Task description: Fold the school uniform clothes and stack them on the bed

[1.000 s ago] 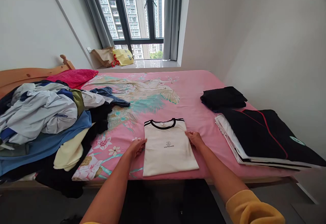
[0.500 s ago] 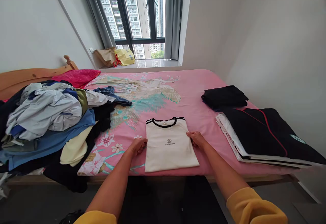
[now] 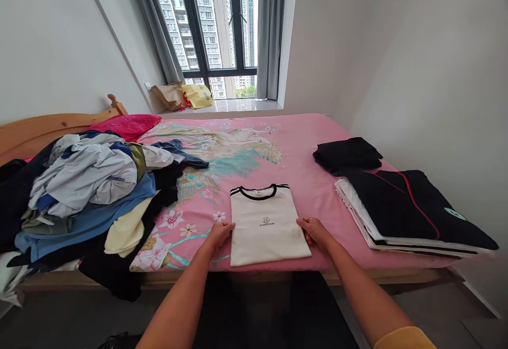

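A cream T-shirt (image 3: 268, 238) with a black neckband and black shoulder stripes lies folded into a neat rectangle near the bed's front edge, its collar facing the window. A small dark print marks its chest. My left hand (image 3: 219, 235) is closed at the shirt's left side edge, thumb and fingers pinched together there. On the opposite side, my right hand (image 3: 316, 231) grips the right edge, with its fingertips partly hidden under the hand. The shirt rests flat on the pink bedsheet (image 3: 305, 132).
A loose heap of clothes (image 3: 95, 174) covers the bed's left side. At the right lie a stack of folded clothes topped by a black garment with red piping (image 3: 384, 206) and a folded black bundle (image 3: 347, 154). Bags (image 3: 169, 96) sit on the windowsill.
The view has tilted and shifted slightly, so everything sits a little differently in the picture. Both hands stay at the T-shirt's side edges, and the shirt remains folded flat.
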### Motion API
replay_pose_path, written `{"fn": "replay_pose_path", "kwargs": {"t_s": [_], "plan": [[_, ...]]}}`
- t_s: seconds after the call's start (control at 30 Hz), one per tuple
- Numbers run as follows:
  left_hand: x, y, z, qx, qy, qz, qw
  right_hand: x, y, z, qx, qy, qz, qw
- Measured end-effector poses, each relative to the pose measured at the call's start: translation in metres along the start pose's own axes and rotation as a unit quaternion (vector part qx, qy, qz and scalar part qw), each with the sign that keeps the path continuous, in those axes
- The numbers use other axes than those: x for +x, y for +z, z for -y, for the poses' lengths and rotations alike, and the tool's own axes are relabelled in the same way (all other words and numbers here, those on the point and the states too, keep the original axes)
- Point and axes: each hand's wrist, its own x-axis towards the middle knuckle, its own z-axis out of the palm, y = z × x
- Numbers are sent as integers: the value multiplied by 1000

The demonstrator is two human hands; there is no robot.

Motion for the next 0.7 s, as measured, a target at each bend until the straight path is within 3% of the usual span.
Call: {"fn": "replay_pose_path", "kwargs": {"t_s": [0.3, 0.5, 0.7], "plan": [[-23, 10, 2, 12, 2, 3, 1000, -17, 2, -3, -3, 27, 3, 1000], [-32, 13, 15, 19, -3, 26, 999, -41, 0, -8, -18, 50, 10, 999], [-61, 12, 33, 43, -23, 2, 999, -56, 3, -15, -14, 40, -24, 999]]}}
